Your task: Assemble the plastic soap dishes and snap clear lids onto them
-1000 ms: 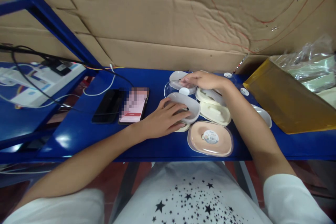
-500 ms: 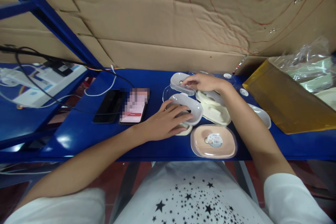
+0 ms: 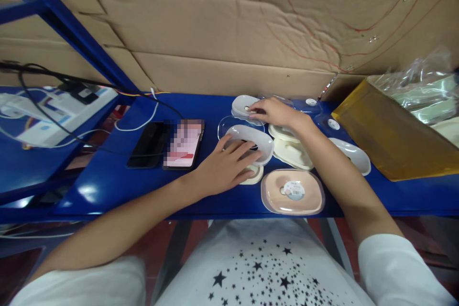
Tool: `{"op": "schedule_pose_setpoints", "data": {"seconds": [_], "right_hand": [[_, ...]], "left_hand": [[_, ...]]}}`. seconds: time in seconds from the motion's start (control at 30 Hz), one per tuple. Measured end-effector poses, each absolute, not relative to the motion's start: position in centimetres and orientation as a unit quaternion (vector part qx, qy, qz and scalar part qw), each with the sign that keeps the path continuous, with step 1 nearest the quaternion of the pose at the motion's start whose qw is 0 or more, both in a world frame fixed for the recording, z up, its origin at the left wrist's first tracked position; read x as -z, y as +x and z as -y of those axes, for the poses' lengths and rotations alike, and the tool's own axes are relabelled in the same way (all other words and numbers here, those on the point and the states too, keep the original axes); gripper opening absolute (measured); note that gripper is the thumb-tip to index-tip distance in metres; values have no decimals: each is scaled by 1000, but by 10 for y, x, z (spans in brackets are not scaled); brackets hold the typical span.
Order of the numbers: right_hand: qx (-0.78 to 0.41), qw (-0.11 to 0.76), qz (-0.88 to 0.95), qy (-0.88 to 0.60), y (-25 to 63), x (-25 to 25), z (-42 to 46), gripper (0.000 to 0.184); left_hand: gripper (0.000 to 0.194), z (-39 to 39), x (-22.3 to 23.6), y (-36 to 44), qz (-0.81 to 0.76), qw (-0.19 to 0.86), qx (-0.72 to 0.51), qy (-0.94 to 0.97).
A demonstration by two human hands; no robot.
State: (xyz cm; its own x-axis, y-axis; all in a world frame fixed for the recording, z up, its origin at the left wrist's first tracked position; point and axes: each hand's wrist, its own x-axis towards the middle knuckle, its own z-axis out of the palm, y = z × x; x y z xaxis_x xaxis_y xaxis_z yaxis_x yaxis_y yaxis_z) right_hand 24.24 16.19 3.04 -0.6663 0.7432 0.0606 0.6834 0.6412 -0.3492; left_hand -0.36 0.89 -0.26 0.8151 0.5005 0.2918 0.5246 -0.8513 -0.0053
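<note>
My left hand [image 3: 229, 165] lies palm down with its fingers spread over a white oval dish [image 3: 266, 146] that has a hole in its middle. Partly under that dish are a clear plastic cover [image 3: 223, 126] and a small cream piece [image 3: 256, 176]. My right hand [image 3: 276, 112] reaches farther back, its thumb and fingers closed at the right rim of a second white oval dish [image 3: 238, 104]. Cream moulded pieces [image 3: 292, 153] lie below my right wrist. Nearest my body is a peach oval dish [image 3: 268, 191] under a clear cover with a round label.
Two phones [image 3: 147, 146] lie to the left, by a white power strip [image 3: 46, 126] with cables. Right of my forearm sits another white dish [image 3: 358, 160], beside a brown box [image 3: 390, 138] of wrapped green pieces. Clear covers [image 3: 324, 124] with labels lie behind. Cardboard [image 3: 215, 24] backs the blue table.
The white dish under my left hand has shifted slightly left and back. The dish at my right hand has moved a little back, and that hand has edged left.
</note>
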Motion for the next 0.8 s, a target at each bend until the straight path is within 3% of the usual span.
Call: {"op": "schedule_pose_setpoints", "data": {"seconds": [0.27, 0.57, 0.8], "right_hand": [[-125, 92, 899, -410, 240, -31, -159, 31], [-109, 263, 833, -475, 253, -62, -151, 47], [-13, 303, 802, -514, 295, -102, -137, 47]], "left_hand": [[46, -6, 2, -4, 272, 61, 119, -953], [48, -13, 8, -6, 270, 33, 137, -953], [43, -22, 9, -3, 281, 46, 187, -940]]}}
